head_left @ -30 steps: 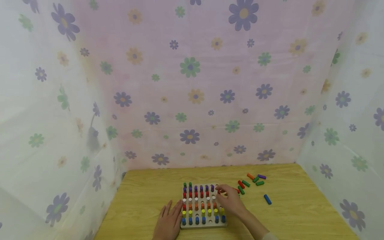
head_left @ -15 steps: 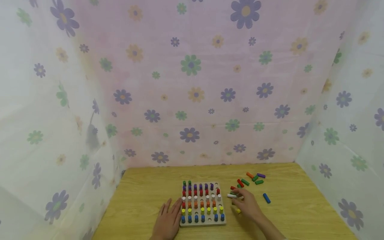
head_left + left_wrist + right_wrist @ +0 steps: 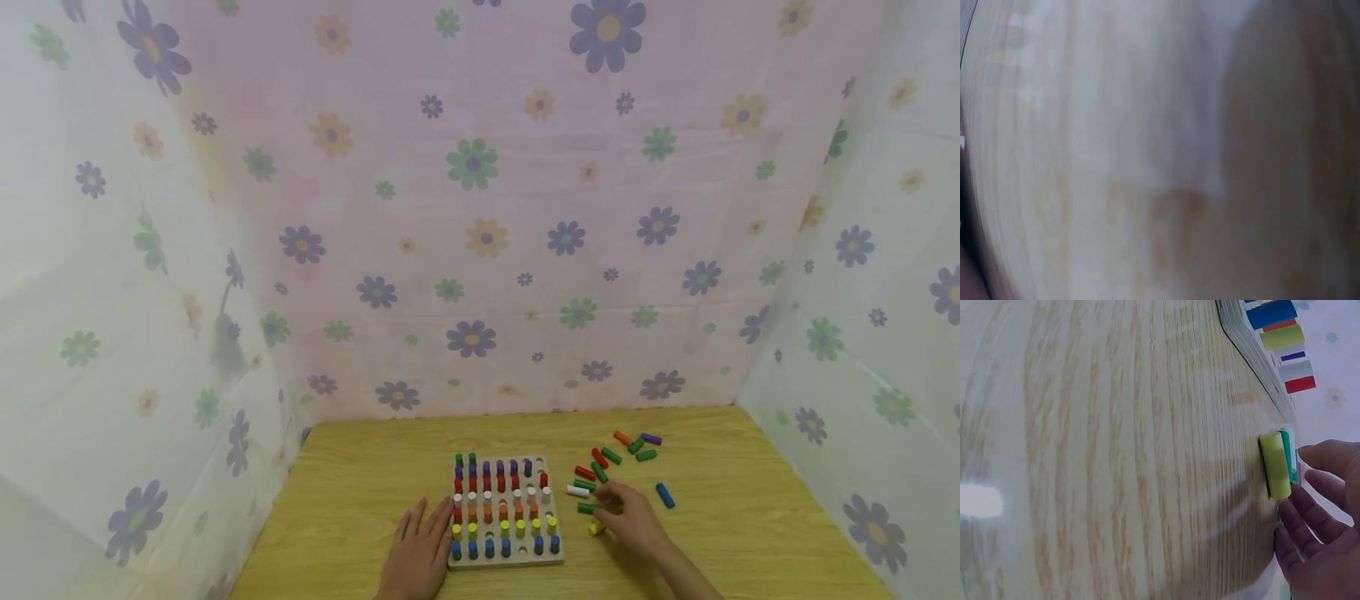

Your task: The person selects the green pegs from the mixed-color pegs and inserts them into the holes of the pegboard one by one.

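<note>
Pegboard (image 3: 507,562) lies flat on the wood-grain table (image 3: 360,467) in front of you, with coloured pegs (image 3: 505,528) standing upright in rows: blue nearest you, then yellow, orange, white, red and purple, and two dark green pegs (image 3: 459,460) at the far left corner. A red peg (image 3: 457,515) stands at the left end of the orange row. Your left hand (image 3: 414,550) rests along the board's left side, fingers extended and gripping nothing; the left wrist view is too blurred to read. Your right hand (image 3: 633,518) is right of the board, its fingers loosely bent, a gap between thumb and index finger, no peg pinched. Right at its fingertips a yellow peg (image 3: 596,527) lies on its side; you cannot tell whether they touch it. A green peg (image 3: 587,508) lies just beside the same hand, and a white peg (image 3: 577,492) lies between it and the board. Farther back lie two red pegs (image 3: 585,472), more green pegs (image 3: 611,456), an orange peg (image 3: 623,437) and a purple peg (image 3: 651,438), while a blue peg (image 3: 665,495) lies apart on your right
</note>
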A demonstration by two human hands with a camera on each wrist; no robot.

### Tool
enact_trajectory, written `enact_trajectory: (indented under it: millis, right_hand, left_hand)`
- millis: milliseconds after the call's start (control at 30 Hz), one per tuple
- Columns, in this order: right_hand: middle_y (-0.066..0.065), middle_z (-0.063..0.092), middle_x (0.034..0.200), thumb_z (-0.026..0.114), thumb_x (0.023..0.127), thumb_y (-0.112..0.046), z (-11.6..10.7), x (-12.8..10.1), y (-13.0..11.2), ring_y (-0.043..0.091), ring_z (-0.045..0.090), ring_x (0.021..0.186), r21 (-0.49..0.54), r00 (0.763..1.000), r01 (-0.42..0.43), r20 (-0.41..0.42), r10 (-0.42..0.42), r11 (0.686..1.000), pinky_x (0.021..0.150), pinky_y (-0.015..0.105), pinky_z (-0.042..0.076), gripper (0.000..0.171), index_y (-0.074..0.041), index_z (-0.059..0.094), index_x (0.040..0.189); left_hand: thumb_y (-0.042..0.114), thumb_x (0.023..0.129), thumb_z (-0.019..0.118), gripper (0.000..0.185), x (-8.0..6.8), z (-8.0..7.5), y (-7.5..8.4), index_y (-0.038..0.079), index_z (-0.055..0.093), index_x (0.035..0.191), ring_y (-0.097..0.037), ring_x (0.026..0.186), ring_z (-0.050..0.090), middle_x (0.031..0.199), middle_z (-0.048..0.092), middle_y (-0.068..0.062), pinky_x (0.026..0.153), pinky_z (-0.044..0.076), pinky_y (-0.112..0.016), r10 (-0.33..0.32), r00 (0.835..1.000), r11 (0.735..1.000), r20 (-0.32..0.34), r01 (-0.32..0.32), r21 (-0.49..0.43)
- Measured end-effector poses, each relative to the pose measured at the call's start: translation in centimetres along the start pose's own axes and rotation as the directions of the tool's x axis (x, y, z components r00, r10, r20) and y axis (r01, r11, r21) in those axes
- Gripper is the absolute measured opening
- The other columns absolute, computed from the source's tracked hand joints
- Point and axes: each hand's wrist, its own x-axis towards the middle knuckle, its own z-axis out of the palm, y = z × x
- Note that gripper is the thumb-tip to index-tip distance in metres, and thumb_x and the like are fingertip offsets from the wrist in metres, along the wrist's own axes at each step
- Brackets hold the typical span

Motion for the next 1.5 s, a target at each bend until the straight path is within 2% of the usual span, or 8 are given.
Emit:
enact_trajectory:
  millis: [267, 433, 767, 1000, 1500]
  right_hand:
    - [0.007, 0.070, 0.103, 0.076, 0.088, -0.006, -0.1, 0.3, 0.1, 0.019, 0.064, 0.093, 0.052, 0.996, -0.083, 0.049, 0.081, 0.995, 0.079, 0.034, 0.057, 0.026, 0.002, 0.069, 0.111]
    - [0.007, 0.070, 0.102, 0.075, 0.087, -0.003, -0.1, 0.6, 0.0, 0.019, 0.065, 0.090, 0.059, 0.995, -0.082, 0.058, 0.078, 0.995, 0.077, 0.035, 0.058, 0.025, 0.004, 0.070, 0.110]
    - [0.007, 0.069, 0.097, 0.075, 0.087, -0.002, -0.2, 1.0, 0.1, 0.019, 0.063, 0.088, 0.063, 0.996, -0.073, 0.064, 0.069, 0.995, 0.071, 0.029, 0.056, 0.021, 0.005, 0.070, 0.107]
    - [0.006, 0.069, 0.095, 0.076, 0.086, -0.003, -0.5, 1.1, 0.1, 0.018, 0.062, 0.087, 0.061, 0.995, -0.068, 0.070, 0.064, 0.996, 0.071, 0.028, 0.055, 0.021, 0.004, 0.071, 0.105]
    - [0.004, 0.067, 0.089, 0.079, 0.084, -0.004, -0.6, 1.8, 0.7, 0.018, 0.060, 0.083, 0.054, 0.995, -0.049, 0.094, 0.043, 0.997, 0.067, 0.025, 0.052, 0.021, 0.003, 0.073, 0.102]
  left_hand:
    - [0.051, 0.111, 0.027, 0.059, 0.0, 0.3, 0.0, 0.019, 0.043, 0.158, -0.039, 0.151, 0.029, 0.158, 0.048, -0.001, 0.123, 0.020, -0.062, -0.028, 1.000, 1.000, 0.004, 0.028, -0.006]
    - [0.050, 0.111, 0.028, 0.058, -0.1, 0.3, -0.1, 0.020, 0.042, 0.158, -0.039, 0.151, 0.030, 0.158, 0.047, 0.000, 0.123, 0.021, -0.062, -0.019, 1.000, 1.000, -0.006, 0.019, 0.006]
    - [0.047, 0.112, 0.030, 0.056, -0.2, 0.4, -0.1, 0.019, 0.043, 0.158, -0.039, 0.151, 0.030, 0.159, 0.046, 0.000, 0.122, 0.022, -0.062, -0.002, 1.000, 1.000, -0.028, 0.003, 0.010]
    - [0.048, 0.112, 0.028, 0.057, -0.1, 0.1, 0.0, 0.018, 0.042, 0.159, -0.040, 0.151, 0.029, 0.160, 0.045, 0.000, 0.122, 0.021, -0.063, 0.000, 1.000, 1.000, -0.012, 0.000, 0.016]
    - [0.046, 0.112, 0.028, 0.056, -0.2, -0.2, 0.1, 0.019, 0.042, 0.158, -0.039, 0.151, 0.030, 0.159, 0.046, 0.000, 0.122, 0.022, -0.063, 0.016, 0.999, 1.000, -0.029, -0.016, 0.021]
